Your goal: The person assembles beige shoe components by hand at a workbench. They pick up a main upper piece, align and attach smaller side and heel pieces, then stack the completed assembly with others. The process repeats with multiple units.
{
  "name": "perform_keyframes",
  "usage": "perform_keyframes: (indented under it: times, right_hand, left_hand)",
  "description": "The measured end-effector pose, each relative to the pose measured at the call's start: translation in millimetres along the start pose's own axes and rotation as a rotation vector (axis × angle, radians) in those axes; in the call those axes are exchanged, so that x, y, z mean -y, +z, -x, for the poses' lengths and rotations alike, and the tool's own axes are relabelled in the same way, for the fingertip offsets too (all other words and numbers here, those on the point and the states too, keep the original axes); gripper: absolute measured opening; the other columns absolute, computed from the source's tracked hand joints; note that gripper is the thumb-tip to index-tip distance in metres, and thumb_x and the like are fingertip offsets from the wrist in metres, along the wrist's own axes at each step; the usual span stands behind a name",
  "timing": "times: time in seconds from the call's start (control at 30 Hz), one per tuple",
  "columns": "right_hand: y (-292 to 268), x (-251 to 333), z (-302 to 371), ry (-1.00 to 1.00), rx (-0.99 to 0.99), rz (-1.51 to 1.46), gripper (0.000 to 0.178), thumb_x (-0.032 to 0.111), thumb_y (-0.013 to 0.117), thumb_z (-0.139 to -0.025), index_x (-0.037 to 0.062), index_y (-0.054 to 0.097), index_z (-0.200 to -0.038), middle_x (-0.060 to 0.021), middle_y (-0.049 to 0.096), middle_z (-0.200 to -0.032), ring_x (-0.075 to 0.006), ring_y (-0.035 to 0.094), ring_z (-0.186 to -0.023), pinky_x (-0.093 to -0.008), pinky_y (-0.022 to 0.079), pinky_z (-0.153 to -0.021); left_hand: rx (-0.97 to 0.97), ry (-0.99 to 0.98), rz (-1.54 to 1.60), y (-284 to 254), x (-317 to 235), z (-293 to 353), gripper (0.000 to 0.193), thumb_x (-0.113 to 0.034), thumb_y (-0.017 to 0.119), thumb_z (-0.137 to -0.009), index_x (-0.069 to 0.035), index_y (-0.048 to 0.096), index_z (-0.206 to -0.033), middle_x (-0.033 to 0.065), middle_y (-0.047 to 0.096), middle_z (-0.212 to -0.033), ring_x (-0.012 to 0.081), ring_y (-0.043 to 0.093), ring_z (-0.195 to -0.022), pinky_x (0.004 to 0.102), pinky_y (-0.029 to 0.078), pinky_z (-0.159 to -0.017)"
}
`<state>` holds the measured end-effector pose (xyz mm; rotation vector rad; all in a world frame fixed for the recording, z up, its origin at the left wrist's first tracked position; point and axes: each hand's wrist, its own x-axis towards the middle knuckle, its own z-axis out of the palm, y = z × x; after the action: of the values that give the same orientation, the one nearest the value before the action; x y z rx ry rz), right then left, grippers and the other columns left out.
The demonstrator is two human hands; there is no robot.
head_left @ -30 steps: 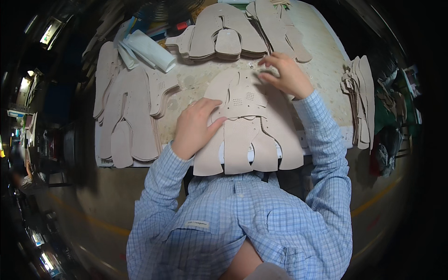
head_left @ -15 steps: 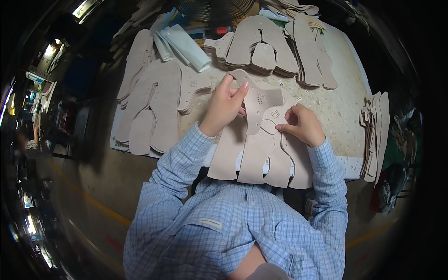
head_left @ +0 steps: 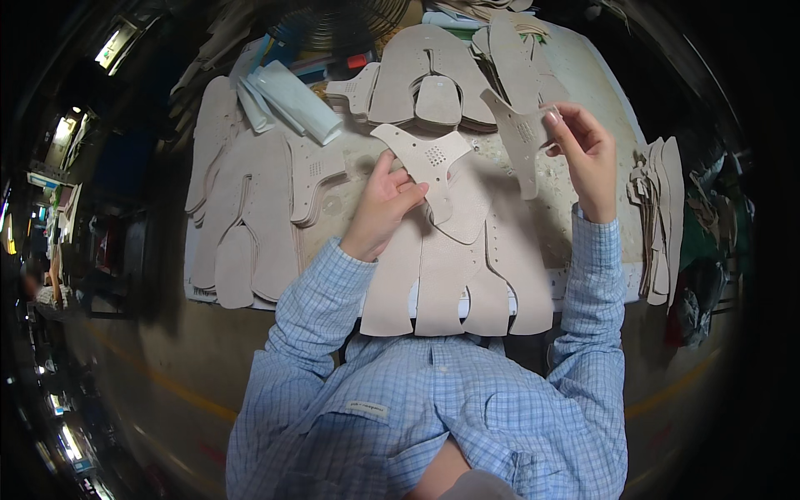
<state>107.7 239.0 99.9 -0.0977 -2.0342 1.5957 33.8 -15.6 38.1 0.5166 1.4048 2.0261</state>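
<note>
Head view: left hand (head_left: 379, 215) pinches a pale perforated piece (head_left: 431, 158), thumb on top, above the near pieces. Right hand (head_left: 587, 154) pinches a second perforated piece (head_left: 518, 133) between thumb and fingers, raised over the table (head_left: 596, 100), right of the first. Large flat pieces (head_left: 441, 287) lie under and in front of the hands, lower ends past the near table edge. Around: left stack (head_left: 271, 217), back stack (head_left: 398, 71) just beyond the hands, pale blue roll (head_left: 296, 96), wire fan (head_left: 333, 25), right-hand bundle (head_left: 660, 221) at the table's right edge. Back stack crowds the space ahead.
</note>
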Motion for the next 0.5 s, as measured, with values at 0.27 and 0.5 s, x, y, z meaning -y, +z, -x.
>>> perform_keyframes:
  times: [0.27, 0.5]
  right_hand:
    - [62.1, -28.2, 28.0, 0.343, 0.183, -0.378, 0.019, 0.012, 0.060, -0.089, -0.0027, 0.058, -0.101, -0.0039, 0.062, -0.084, -0.0070, 0.060, -0.067, -0.0184, 0.050, -0.062]
    - [66.0, -40.9, 34.5, 0.365, 0.147, -0.319, 0.018, 0.011, 0.058, -0.090, -0.0017, 0.058, -0.103, -0.0037, 0.061, -0.088, -0.0064, 0.058, -0.074, -0.0190, 0.050, -0.064]
  left_hand:
    - [0.089, -0.036, 0.030, 8.4, 1.5, 6.3, 0.064, 0.006, 0.049, -0.085, -0.002, 0.017, -0.140, 0.0173, 0.050, -0.122, 0.0211, 0.054, -0.111, 0.0320, 0.046, -0.094]
    - [0.072, -0.098, 0.038, 11.6, -1.9, 10.0, 0.056, 0.004, 0.048, -0.087, -0.001, 0.023, -0.137, 0.0145, 0.052, -0.120, 0.0185, 0.055, -0.108, 0.0292, 0.046, -0.092]
